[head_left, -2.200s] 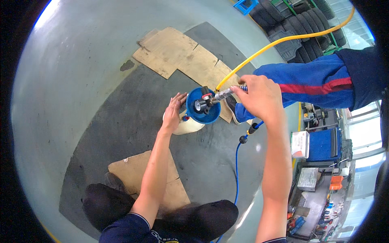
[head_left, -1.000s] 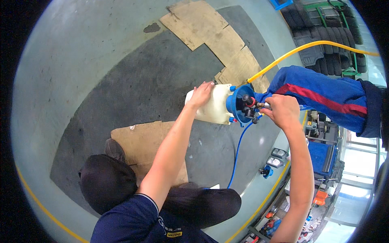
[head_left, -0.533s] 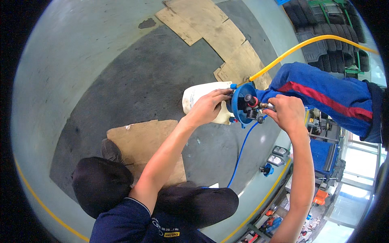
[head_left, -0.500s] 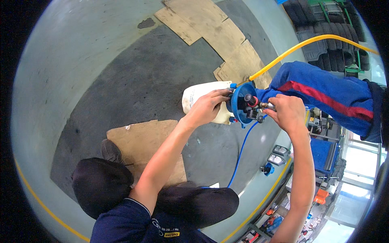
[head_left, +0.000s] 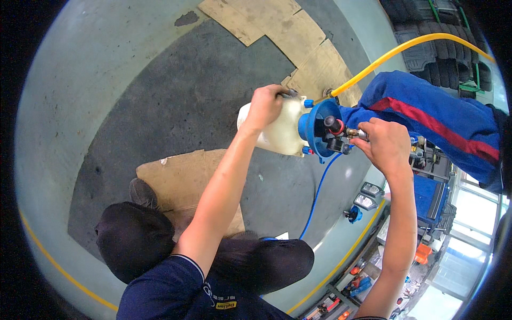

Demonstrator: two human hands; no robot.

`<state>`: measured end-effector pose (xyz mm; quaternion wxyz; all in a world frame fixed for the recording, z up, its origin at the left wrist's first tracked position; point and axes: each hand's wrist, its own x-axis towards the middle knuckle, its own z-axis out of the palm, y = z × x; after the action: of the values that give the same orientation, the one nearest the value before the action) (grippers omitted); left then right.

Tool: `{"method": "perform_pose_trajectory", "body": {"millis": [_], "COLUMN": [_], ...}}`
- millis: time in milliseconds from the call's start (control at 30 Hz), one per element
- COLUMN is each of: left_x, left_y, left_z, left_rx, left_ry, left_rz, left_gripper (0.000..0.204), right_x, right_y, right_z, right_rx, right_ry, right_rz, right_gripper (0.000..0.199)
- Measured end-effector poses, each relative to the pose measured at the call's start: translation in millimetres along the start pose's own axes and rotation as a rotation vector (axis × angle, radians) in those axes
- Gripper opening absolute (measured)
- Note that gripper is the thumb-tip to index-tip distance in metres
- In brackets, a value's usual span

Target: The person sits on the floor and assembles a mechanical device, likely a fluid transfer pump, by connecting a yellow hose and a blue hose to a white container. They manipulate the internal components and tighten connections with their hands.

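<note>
Hands grip white tank (head_left: pixel 282 133) and blue cap's fittings (head_left: pixel 341 133), bare floor (head_left: pixel 160 96) below

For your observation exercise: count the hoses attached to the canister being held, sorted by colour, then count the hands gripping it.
Yellow hose: 1
Blue hose: 1
Hands on the white canister: 2, the left hand and the right hand
Total: 4

tank (head_left: pixel 280 130) white | cap (head_left: pixel 314 128) blue | hose (head_left: pixel 394 52) yellow | sleeve (head_left: pixel 432 120) blue, red stripe
</note>
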<state>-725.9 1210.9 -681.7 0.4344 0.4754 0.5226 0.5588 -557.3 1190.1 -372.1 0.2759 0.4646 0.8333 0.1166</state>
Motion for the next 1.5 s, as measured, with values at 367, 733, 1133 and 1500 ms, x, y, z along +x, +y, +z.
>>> {"method": "perform_pose_trajectory", "body": {"millis": [367, 733, 1133, 1500], "left_x": [-22.0, -63.1, -78.5, -105.9], "left_y": [-47.2, 5.7, -128.2, 57.9], "left_z": [-10.5, -8.0, -8.8, 0.2], "left_rx": [-0.034, 0.140, -0.270, 0.201], "left_ry": [-0.270, -0.095, 0.062, -0.076], "left_rz": [-0.096, 0.205, -0.217, 0.337], "left_gripper": [0.055, 0.051, 0.068, 0.061], "right_x": [5.4, 4.9, 7.9, 5.4], "right_y": [-0.6, -5.3, -22.5, -12.8], "right_z": [-1.6, -5.5, -15.1, -13.5], "right_rx": [-0.015, 0.012, -0.181, -0.166], "right_ry": [-0.045, 0.006, 0.017, -0.039], "right_rz": [0.017, -0.040, -0.139, -0.178], "right_gripper": [0.030, 0.034, 0.031, 0.035]}}
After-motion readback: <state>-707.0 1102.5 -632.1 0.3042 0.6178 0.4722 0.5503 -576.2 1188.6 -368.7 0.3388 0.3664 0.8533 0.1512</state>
